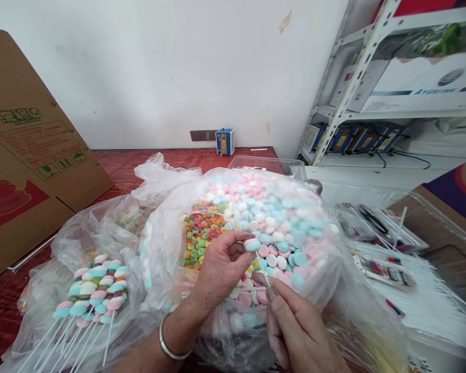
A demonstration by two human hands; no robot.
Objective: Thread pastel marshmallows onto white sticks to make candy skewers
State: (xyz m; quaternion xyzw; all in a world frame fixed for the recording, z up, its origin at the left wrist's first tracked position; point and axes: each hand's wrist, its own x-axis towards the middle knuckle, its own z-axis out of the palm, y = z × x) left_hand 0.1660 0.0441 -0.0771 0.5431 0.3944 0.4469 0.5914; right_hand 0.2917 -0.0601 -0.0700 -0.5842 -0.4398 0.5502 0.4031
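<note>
My left hand (223, 267), with a silver bangle on its wrist, pinches a small pink, white and blue marshmallow (252, 245). A thin white stick (263, 265) meets the underside of that marshmallow, and the fingers of my right hand (295, 321) grip its lower part. Below and behind both hands lies a large clear plastic bag (326, 290) full of loose pastel marshmallows (272, 223). Just left of them sits a heap of small colourful ring candies (204, 233). Several finished-looking marshmallow skewers (95, 290) lie on plastic at the left.
A big cardboard box (34, 124) stands at the left on the red table (116, 160). Many white sticks (427, 290) and pen packs (384, 269) lie at the right. A clear plastic tub (264, 163) is behind the bag, near a small blue box (225, 142). White shelving (357, 77) rises at right.
</note>
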